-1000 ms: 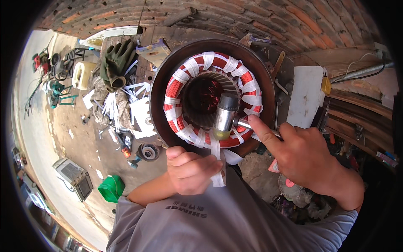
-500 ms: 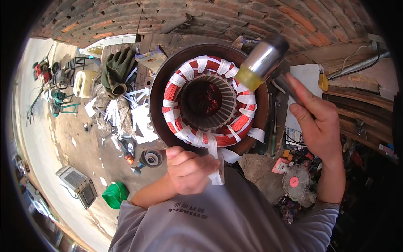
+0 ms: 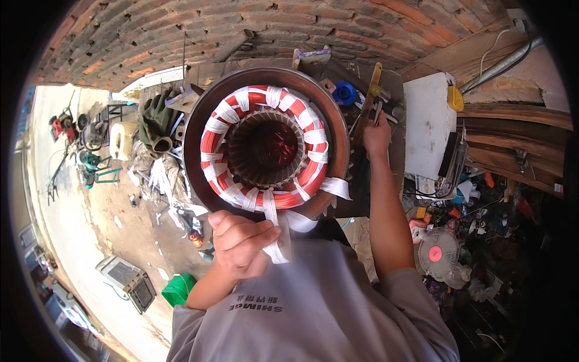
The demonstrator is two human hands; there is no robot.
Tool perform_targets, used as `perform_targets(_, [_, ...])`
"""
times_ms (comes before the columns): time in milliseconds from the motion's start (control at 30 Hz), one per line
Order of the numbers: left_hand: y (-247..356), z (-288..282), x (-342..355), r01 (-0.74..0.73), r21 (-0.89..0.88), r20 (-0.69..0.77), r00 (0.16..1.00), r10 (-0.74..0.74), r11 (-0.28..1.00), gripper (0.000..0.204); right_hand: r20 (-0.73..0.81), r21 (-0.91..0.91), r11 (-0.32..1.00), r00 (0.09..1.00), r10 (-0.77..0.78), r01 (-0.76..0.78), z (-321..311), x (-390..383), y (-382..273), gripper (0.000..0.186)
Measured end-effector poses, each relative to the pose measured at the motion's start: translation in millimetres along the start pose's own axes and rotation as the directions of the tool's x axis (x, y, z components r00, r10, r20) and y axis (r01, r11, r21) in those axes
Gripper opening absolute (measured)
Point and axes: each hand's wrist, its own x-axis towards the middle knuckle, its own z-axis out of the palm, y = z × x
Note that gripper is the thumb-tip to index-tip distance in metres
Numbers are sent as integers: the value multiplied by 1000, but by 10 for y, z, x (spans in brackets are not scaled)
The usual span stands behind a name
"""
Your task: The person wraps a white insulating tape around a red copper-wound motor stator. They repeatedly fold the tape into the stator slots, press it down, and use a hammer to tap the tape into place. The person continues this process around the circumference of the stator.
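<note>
A motor stator [image 3: 196, 175] stands in front of me in its round brown housing. Its ring of red copper windings [image 3: 211, 143] is bound at intervals with white cloth tape [image 3: 271, 208]. At the ring's near side, my left hand [image 3: 241, 244] is closed on a loose length of that tape. Beyond the housing's right side, my right hand [image 3: 377, 140] reaches among tools on the bench. Its fingers are closed around a slim metal tool [image 3: 379, 112] whose kind I cannot make out. A long tool with a yellowish part [image 3: 375, 78] lies beside it.
A blue tape roll [image 3: 344, 93] sits behind the housing, near the brick wall [image 3: 289, 36]. On the right are a white board [image 3: 428, 120] and a fan [image 3: 438, 252]. Dark rubber gloves [image 3: 158, 123] and paper scraps lie left. A green bucket [image 3: 178, 288] stands on the floor.
My right hand has let go of the yellow-faced mallet and moved forward and left to the tools behind the stator. My left hand still grips the tape. The whole view has shifted.
</note>
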Motion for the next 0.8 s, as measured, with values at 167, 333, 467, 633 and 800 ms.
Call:
perform_targets(167, [15, -28, 33, 5, -4, 9, 1000, -5, 1000, 40, 145, -150, 983, 986, -81, 103, -423, -308, -230, 52])
perform_targets(333, [15, -128, 110, -92, 48, 32, 995, 90, 995, 41, 188, 556, 813, 927, -324, 172, -1230, -1504, -1054, 28])
perform_targets(467, [59, -185, 305, -220, 23, 39, 975, 219, 975, 41, 632, 568, 819, 683, -365, -88, -1237, -2382, -1680, 30])
perform_targets(633, [54, -174, 361, -386, -93, 72, 917, 393, 918, 35, 864, 395, 835, 465, -196, -383, -1054, -2465, -1678, 31])
perform_targets(800, [-9, -317, 404, -402, -204, 311, 838, 449, 893, 32, 789, 408, 835, 603, -119, -370, -998, -2630, -1649, 36])
